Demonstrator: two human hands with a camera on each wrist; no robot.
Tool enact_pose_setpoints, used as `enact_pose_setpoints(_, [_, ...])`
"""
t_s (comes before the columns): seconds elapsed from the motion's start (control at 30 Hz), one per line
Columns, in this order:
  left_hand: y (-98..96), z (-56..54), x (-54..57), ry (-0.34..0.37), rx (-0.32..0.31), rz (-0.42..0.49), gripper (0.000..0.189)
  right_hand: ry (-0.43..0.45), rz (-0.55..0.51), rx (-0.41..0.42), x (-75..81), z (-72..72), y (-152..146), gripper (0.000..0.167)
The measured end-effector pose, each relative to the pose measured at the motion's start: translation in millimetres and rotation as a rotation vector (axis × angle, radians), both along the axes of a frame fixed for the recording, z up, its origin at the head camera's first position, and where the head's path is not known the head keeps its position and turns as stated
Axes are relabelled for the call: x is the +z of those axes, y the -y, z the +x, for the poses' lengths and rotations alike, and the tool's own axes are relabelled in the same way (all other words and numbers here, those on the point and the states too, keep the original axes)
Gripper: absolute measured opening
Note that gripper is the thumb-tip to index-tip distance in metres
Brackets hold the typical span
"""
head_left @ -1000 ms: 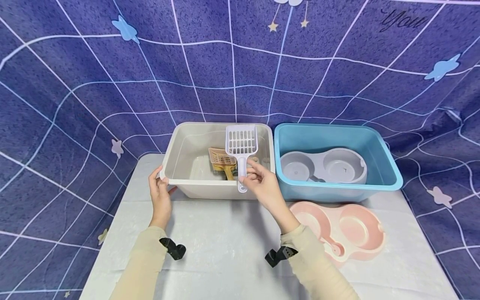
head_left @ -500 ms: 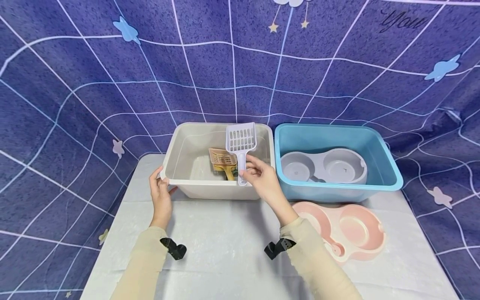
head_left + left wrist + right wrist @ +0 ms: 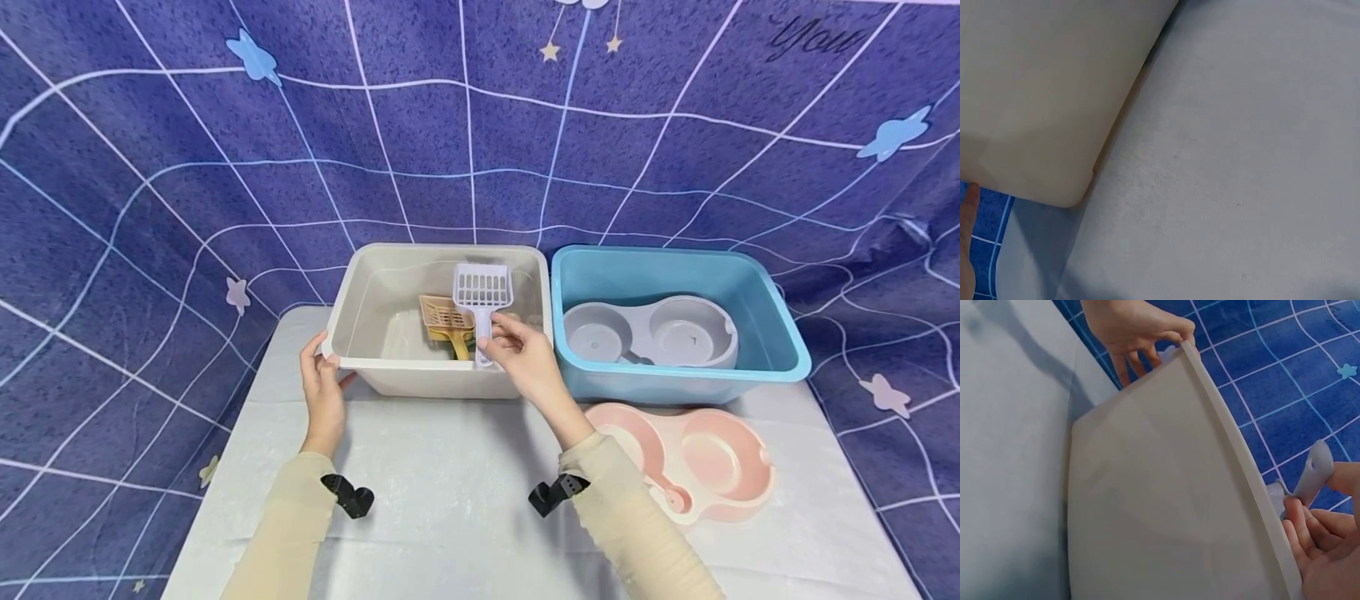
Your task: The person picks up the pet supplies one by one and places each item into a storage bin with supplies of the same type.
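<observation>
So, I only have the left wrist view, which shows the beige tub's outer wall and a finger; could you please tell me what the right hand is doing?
Observer: The right hand holds a lilac scoop by its handle.
Operator: Thank you; is anything visible inside the beige tub?
Observer: Yes, a yellow handle shows in there.
Operator: And what stands beside that tub, please?
Observer: A blue tub, on its right in the head view.

left wrist view cropping hand [image 3: 967, 240], sleeve [image 3: 626, 512] overlapping bowl [image 3: 712, 458]
</observation>
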State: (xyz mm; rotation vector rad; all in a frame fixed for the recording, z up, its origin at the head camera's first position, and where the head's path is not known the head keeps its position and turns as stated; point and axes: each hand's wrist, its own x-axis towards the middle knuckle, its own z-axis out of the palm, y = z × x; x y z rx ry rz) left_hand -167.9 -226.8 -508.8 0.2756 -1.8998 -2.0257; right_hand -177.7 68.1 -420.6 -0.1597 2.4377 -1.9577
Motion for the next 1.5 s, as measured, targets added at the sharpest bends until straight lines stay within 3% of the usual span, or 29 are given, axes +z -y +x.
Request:
enact_pose_setpoints(0.53, [-0.7,-0.9,-2.9,-0.008,0.0,-0.003,0.048,-0.06,-0.099,-0.011,-2.8,4.9,-3.6,0.044])
enact_pose_setpoints(0.77, [-0.7,-0.9,-3.4,-0.005,0.0,0.001,0.049,-0.093,-0.123,-0.039,18.0,19.9,-3.5,0.036])
enact_pose_setpoints(1.0, [-9.4,12.0,22.9,0.006,-0.015,-0.015,0.049,-0.141,-0.165,-0.055,23.4,28.0,-7.2,0.032])
enact_pose_setpoints(1.07, [-10.6,13.4,24.9,0.006,-0.016,-0.021,0.048,-0.145,-0.175,-0.056,34.8,35.4,-8.1,0.03])
enact_pose_setpoints(1.17, [-10.7,13.4,24.5,0.007,-0.014,-0.019,0.049,-0.157,-0.179,-0.071,36.4,38.9,-10.4,0.03])
enact_pose_setpoints(1.23, [-10.9,13.2,24.5,0.007,-0.013,-0.018,0.049,-0.165,-0.17,-0.086,36.5,40.8,-11.8,0.029])
enact_pose_setpoints(1.5, [-11.9,12.2,26.3,0.004,-0.003,-0.009,0.05,-0.219,-0.192,-0.118,3.7,32.1,-23.5,0.029])
